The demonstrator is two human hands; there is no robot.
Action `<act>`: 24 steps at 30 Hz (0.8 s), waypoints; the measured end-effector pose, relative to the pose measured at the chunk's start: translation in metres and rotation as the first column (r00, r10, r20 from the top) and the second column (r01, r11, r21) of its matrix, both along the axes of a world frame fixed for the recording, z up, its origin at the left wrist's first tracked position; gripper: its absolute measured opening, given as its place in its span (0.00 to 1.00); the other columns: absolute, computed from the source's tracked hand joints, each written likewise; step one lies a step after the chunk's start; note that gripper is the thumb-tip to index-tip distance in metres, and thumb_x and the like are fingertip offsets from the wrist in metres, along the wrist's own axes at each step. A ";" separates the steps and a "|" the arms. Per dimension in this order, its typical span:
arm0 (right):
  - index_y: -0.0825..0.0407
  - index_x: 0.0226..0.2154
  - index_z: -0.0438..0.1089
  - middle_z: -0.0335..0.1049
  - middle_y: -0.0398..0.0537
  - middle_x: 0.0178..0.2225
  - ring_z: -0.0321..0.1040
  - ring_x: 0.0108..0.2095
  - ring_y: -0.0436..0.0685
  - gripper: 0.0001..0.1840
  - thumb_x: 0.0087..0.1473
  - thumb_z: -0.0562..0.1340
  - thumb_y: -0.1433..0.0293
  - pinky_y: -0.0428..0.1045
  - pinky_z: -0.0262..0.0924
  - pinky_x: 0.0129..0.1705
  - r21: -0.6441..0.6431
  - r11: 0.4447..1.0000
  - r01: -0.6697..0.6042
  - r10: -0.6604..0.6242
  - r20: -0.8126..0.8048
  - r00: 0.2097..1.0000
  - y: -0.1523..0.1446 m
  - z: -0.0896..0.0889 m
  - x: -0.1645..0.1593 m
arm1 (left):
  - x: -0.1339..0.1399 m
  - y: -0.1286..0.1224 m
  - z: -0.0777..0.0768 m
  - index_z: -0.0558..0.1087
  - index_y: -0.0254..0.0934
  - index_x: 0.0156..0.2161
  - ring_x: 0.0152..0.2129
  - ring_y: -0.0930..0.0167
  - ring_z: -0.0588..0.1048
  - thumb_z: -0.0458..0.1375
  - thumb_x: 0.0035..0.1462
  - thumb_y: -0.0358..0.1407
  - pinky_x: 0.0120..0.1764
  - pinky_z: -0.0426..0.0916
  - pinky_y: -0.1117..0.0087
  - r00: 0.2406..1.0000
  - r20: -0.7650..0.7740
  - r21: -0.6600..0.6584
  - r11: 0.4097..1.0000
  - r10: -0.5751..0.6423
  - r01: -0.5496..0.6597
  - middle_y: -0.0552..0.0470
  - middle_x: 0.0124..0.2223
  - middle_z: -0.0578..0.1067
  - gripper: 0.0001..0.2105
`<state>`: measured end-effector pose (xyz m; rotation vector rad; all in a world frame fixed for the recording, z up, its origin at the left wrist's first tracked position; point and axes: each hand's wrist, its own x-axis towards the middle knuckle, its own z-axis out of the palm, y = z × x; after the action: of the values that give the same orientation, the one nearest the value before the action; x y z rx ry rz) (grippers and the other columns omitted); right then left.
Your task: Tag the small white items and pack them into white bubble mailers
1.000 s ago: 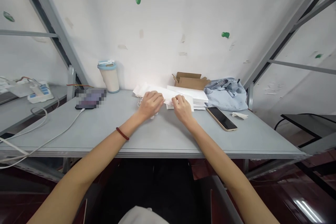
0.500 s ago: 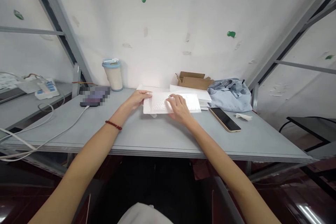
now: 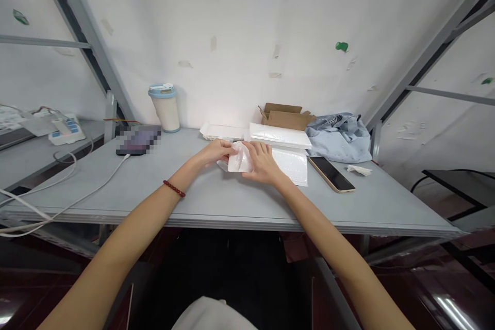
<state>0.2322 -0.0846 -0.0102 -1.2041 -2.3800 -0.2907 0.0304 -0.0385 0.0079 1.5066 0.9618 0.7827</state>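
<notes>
A white bubble mailer point(image 3: 293, 166) is between my hands at the middle of the table, its right part slanting down past my right hand. My left hand point(image 3: 215, 151) pinches the upper edge of its pale, creased left end between thumb and fingers. Across the middle of the mailer lies my right hand point(image 3: 263, 163), fingers bent over it and thumb at its lower edge. A crumpled translucent scrap point(image 3: 223, 165) shows under my left hand. Just behind are a stack of white mailers point(image 3: 280, 135) and another flat white packet point(image 3: 224, 131).
An open cardboard box point(image 3: 286, 117) and a light-blue cloth point(image 3: 336, 139) sit at the back. To the right are a phone point(image 3: 331, 174) and crumpled tissue point(image 3: 359, 170). A cup point(image 3: 165, 108) and a charging device point(image 3: 138, 140) with a white cable point(image 3: 102, 186) occupy the left.
The mailer has turned, its right end swinging down toward me and its left end rising under my fingers. My left hand has moved right, closer to my right hand.
</notes>
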 end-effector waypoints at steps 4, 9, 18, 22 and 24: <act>0.54 0.61 0.54 0.61 0.61 0.54 0.55 0.52 0.69 0.42 0.46 0.64 0.59 0.60 0.49 0.52 0.045 0.999 -0.002 0.001 0.021 1.000 0.000 0.001 0.000 | 0.003 -0.003 0.002 0.75 0.34 0.22 0.22 0.71 0.73 0.64 0.43 0.33 0.28 0.68 0.72 0.986 -0.111 0.088 0.989 0.128 -0.119 0.53 0.21 0.74 0.04; 0.55 0.59 0.58 0.64 0.60 0.52 0.56 0.51 0.69 0.38 0.47 0.65 0.62 0.59 0.51 0.51 0.069 0.997 0.039 -0.041 0.030 0.999 0.003 0.002 0.004 | -0.004 0.001 0.010 0.74 0.34 0.22 0.18 0.73 0.70 0.64 0.41 0.33 0.25 0.67 0.71 0.973 -0.083 0.115 0.972 0.214 -0.204 0.53 0.20 0.72 0.05; 0.53 0.52 0.64 0.68 0.58 0.47 0.61 0.49 0.68 0.24 0.52 0.62 0.65 0.58 0.56 0.47 0.057 0.977 0.205 -0.195 -0.138 0.971 0.018 0.005 0.032 | -0.051 -0.003 0.026 0.81 0.41 0.34 0.15 0.72 0.66 0.70 0.35 0.38 0.21 0.59 0.70 0.912 -0.376 0.042 0.980 -0.164 0.194 0.53 0.19 0.72 0.15; 0.52 0.52 0.65 0.69 0.58 0.48 0.61 0.50 0.68 0.25 0.52 0.62 0.64 0.58 0.57 0.48 0.023 0.985 0.171 -0.164 -0.183 0.969 0.019 0.004 0.031 | -0.035 -0.007 0.017 0.82 0.42 0.33 0.15 0.70 0.66 0.69 0.33 0.37 0.21 0.58 0.71 0.849 -0.473 0.045 0.956 -0.235 0.289 0.56 0.16 0.71 0.14; 0.52 0.52 0.65 0.69 0.57 0.48 0.62 0.50 0.67 0.25 0.51 0.63 0.64 0.58 0.57 0.49 -0.009 0.988 0.154 -0.153 -0.179 0.972 0.018 0.004 0.028 | -0.028 -0.006 0.014 0.81 0.41 0.32 0.14 0.71 0.65 0.68 0.34 0.36 0.22 0.57 0.71 0.810 -0.540 0.078 0.945 -0.229 0.319 0.57 0.16 0.69 0.13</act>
<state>0.2602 -0.0669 -0.0066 -1.3553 -2.1367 -0.2264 0.0023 -0.0449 0.0218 2.0132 1.0540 0.2348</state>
